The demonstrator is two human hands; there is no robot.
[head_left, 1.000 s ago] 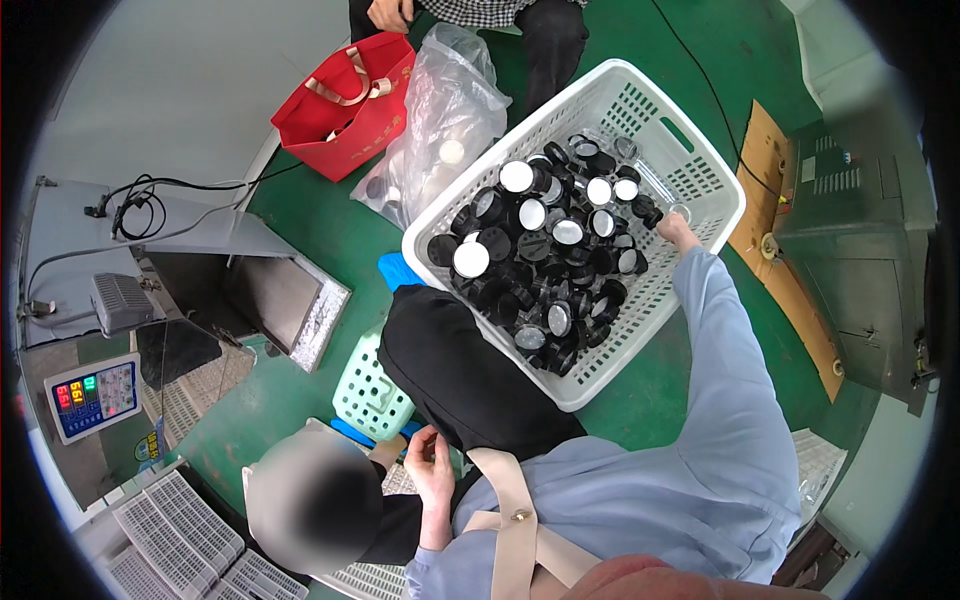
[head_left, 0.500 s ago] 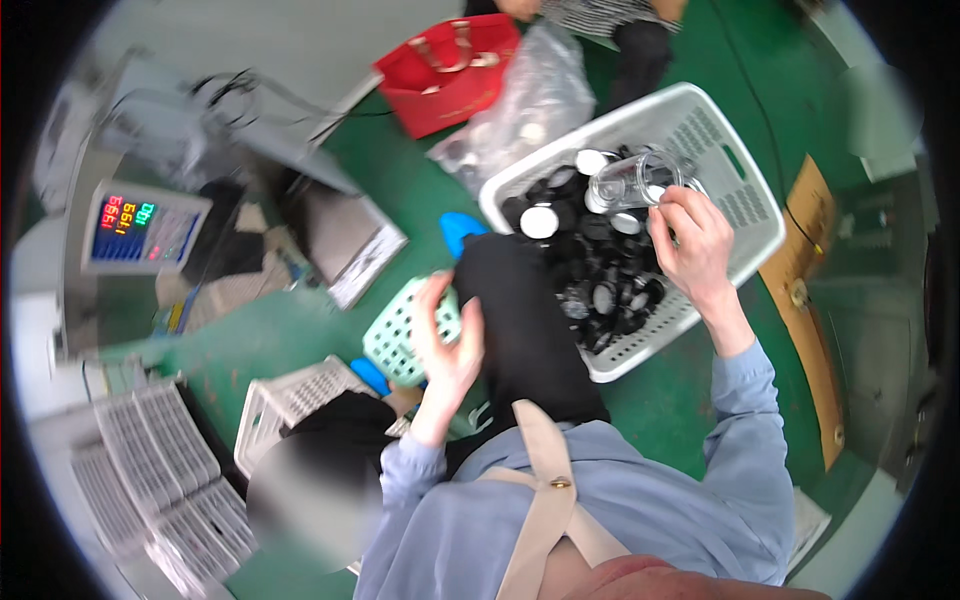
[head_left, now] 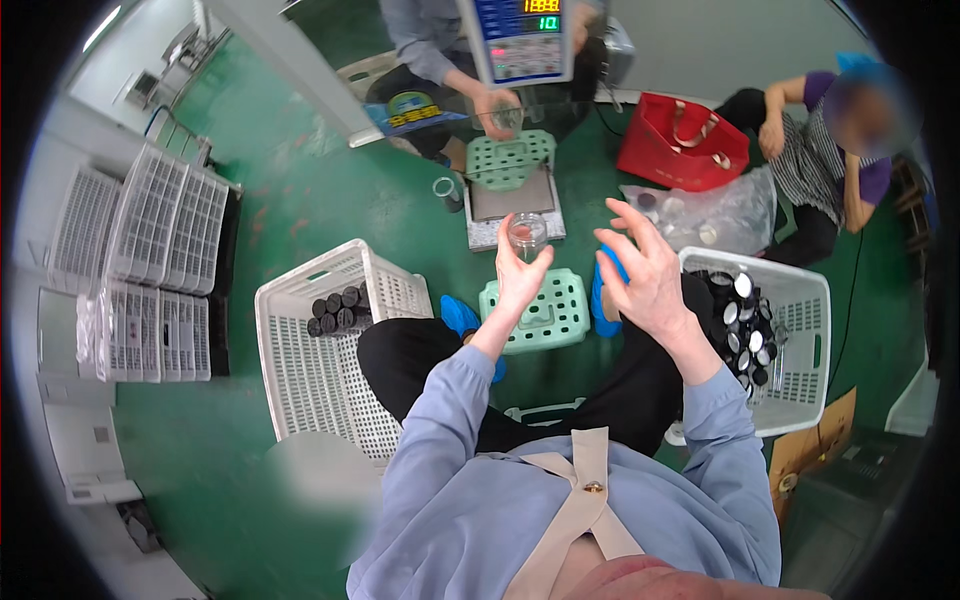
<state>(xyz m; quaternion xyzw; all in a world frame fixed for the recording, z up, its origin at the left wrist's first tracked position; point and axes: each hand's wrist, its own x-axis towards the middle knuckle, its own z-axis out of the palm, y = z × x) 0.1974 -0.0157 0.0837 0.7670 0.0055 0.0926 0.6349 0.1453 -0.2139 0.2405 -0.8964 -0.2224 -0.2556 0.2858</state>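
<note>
My left hand (head_left: 521, 272) grips a clear jar (head_left: 528, 232) between thumb and fingers, holding it above the near edge of a scale's platform (head_left: 510, 206). To its right, my right hand (head_left: 645, 268) is raised with fingers apart, and nothing shows in it. Below the hands stands a pale green plastic stool (head_left: 548, 318) with holes, between my knees. The scale's lit display (head_left: 519, 45) is at the top. A white basket (head_left: 806, 375) at my right contains many black and white lids or jars (head_left: 740, 325).
At my left a white basket (head_left: 290, 345) contains several dark cylinders (head_left: 338, 310). Stacked crates (head_left: 150, 240) stand farther left. A red bag (head_left: 683, 142), a clear plastic sack (head_left: 710, 215) and a seated person (head_left: 815, 150) are at far right. Behind the scale, blue sleeves and a green stool appear, seemingly reflected.
The clear jar has passed from my right hand over the right basket to my left hand near the scale. My right hand has come away empty. The view has turned left.
</note>
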